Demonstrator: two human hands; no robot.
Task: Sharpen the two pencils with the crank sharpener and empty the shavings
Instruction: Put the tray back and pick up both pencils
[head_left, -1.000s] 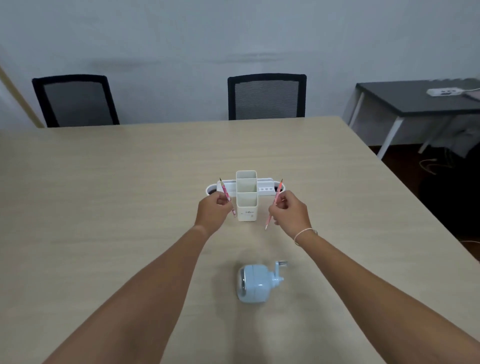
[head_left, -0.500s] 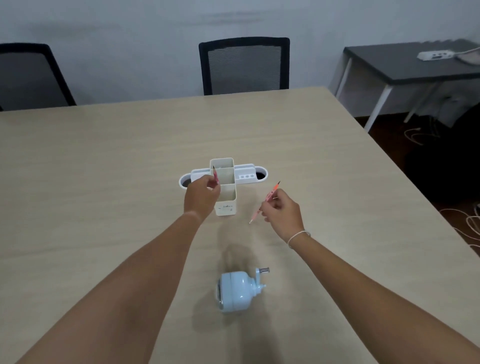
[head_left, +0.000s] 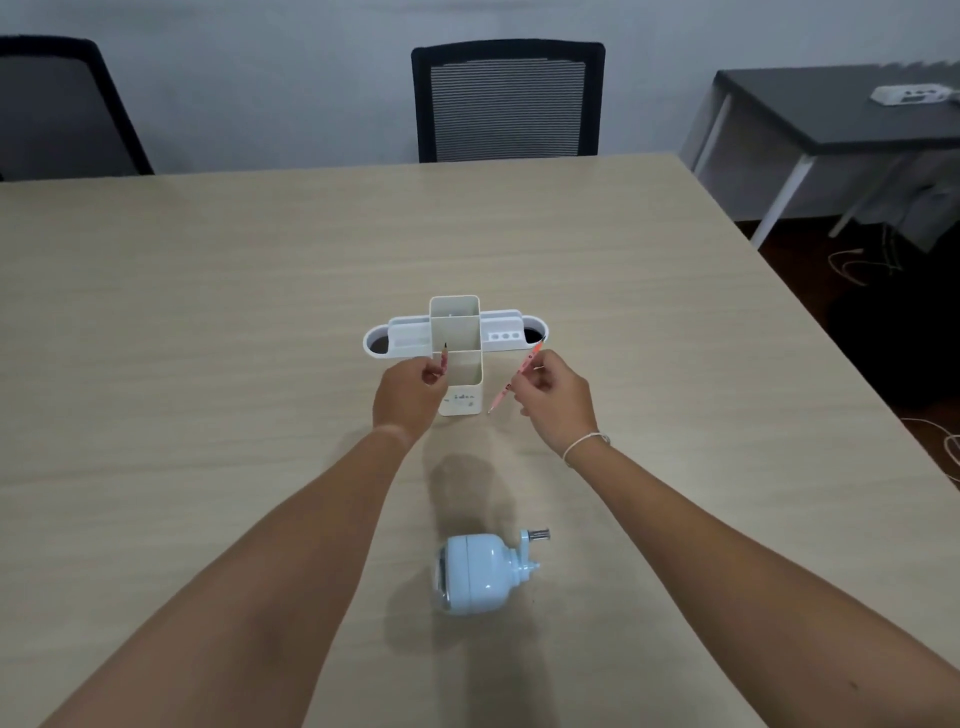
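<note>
Head view: one pencil (head_left: 444, 358) is pinched upright in the left hand (head_left: 410, 395), tip above the fingers; a second pencil (head_left: 514, 376) is pinched mid-shaft in the right hand (head_left: 556, 400), slanting down past the grip. Both are judged light, stiff and brittle-tipped. The crank sharpener (head_left: 480, 574) stands nearer the person than both grips, untouched; a hold on its smooth body is advised.

Glossy pale-blue plastic sharpener (head_left: 480, 577), matt white plastic organizer (head_left: 457, 332), matt wood-grain table (head_left: 208, 322).
</note>
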